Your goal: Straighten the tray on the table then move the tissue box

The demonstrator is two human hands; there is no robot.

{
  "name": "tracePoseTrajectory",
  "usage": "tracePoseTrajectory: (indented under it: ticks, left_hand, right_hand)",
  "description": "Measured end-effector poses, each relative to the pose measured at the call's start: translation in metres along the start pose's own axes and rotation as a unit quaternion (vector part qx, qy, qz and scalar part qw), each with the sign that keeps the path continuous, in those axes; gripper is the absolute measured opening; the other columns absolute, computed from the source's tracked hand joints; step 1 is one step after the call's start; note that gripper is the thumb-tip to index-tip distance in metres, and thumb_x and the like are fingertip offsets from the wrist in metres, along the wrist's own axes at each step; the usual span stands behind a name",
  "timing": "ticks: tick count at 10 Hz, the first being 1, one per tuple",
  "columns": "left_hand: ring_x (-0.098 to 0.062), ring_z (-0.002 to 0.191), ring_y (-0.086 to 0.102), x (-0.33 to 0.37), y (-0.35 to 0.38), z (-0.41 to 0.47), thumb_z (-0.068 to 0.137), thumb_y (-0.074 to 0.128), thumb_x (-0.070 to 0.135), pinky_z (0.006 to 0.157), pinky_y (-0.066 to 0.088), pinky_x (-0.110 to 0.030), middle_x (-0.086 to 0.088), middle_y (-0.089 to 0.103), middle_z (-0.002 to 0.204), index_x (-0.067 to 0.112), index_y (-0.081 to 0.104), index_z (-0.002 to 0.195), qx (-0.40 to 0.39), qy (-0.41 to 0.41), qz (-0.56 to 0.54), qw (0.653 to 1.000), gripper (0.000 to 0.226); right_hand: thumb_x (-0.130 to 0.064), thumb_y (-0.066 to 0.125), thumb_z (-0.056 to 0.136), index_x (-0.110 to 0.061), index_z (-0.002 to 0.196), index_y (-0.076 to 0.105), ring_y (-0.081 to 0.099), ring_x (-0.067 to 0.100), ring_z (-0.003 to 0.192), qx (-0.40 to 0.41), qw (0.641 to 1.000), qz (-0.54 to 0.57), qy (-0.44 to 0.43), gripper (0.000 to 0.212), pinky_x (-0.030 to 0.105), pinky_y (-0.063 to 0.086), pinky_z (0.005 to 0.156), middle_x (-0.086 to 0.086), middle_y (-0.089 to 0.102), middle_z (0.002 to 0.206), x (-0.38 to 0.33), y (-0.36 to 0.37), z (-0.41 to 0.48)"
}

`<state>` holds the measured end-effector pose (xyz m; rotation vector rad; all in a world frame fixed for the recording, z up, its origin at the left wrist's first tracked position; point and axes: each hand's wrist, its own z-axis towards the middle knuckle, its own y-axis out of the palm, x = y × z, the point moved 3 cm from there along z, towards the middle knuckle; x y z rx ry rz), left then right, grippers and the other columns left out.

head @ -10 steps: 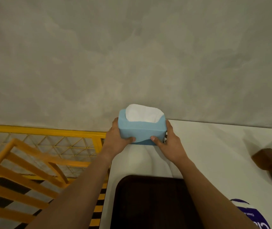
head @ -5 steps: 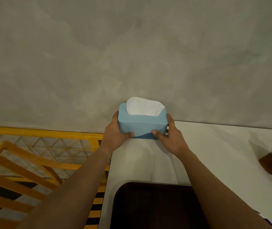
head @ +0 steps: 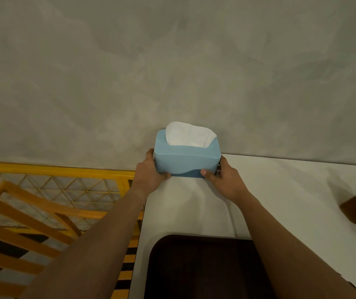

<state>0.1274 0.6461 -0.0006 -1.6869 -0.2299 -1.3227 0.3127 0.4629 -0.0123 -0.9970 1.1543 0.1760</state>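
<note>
Both my hands are clamped on the blue tissue box point(head: 186, 157), left hand point(head: 151, 171) on its nine o'clock end and right hand point(head: 223, 180) on its three o'clock end, at the far corner of the white worktop point(head: 280, 190) by the grey wall point(head: 172, 61). I should set it down level, square to the wall, before letting go. Compared with a second ago, the box sits farther toward twelve o'clock, well apart from the dark tray point(head: 205, 266).
</note>
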Motion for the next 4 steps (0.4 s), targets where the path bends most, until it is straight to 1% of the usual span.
tracePoseTrajectory:
  ticks: [1,2,3,4]
  left_hand:
    - [-0.040,0.119,0.060,-0.0009,0.0010,0.0005,0.079,0.085,0.016,0.091,0.050,-0.040,-0.020,0.063,0.131,0.010,0.032,0.151,-0.002,-0.005,0.006,1.000,0.090]
    - [-0.042,0.120,0.059,0.0001,0.0014,-0.0013,0.080,0.084,0.018,0.092,0.050,-0.043,-0.022,0.062,0.132,0.008,0.028,0.153,-0.008,-0.018,0.012,1.000,0.092]
    - [-0.043,0.120,0.059,-0.0005,0.0021,-0.0018,0.081,0.083,0.017,0.090,0.050,-0.041,-0.021,0.062,0.131,0.007,0.027,0.152,-0.008,-0.021,0.019,1.000,0.091]
    - [-0.042,0.123,0.058,0.0024,0.0010,-0.0018,0.082,0.083,0.019,0.094,0.049,-0.041,-0.020,0.059,0.137,0.010,0.015,0.158,-0.037,-0.031,0.023,0.999,0.102]
  right_hand:
    - [-0.056,0.070,0.088,-0.030,0.151,0.035,0.054,0.006,0.105,-0.001,1.000,0.002,0.001,0.076,0.008,0.039,0.076,-0.023,0.054,0.120,0.0000,0.0005,-0.0009]
    - [-0.055,0.069,0.089,-0.032,0.150,0.034,0.053,0.001,0.102,0.001,1.000,0.005,0.002,0.075,0.002,0.038,0.074,-0.035,0.050,0.115,-0.0042,0.0009,-0.0031]
    - [-0.053,0.069,0.090,-0.030,0.151,0.034,0.053,0.005,0.106,-0.005,1.000,0.006,-0.001,0.074,0.006,0.039,0.077,-0.025,0.053,0.120,-0.0044,0.0001,-0.0047]
    - [-0.049,0.071,0.090,-0.027,0.150,0.035,0.057,0.017,0.117,-0.022,1.000,0.001,0.000,0.074,0.024,0.043,0.089,-0.011,0.056,0.129,-0.0091,-0.0029,-0.0017]
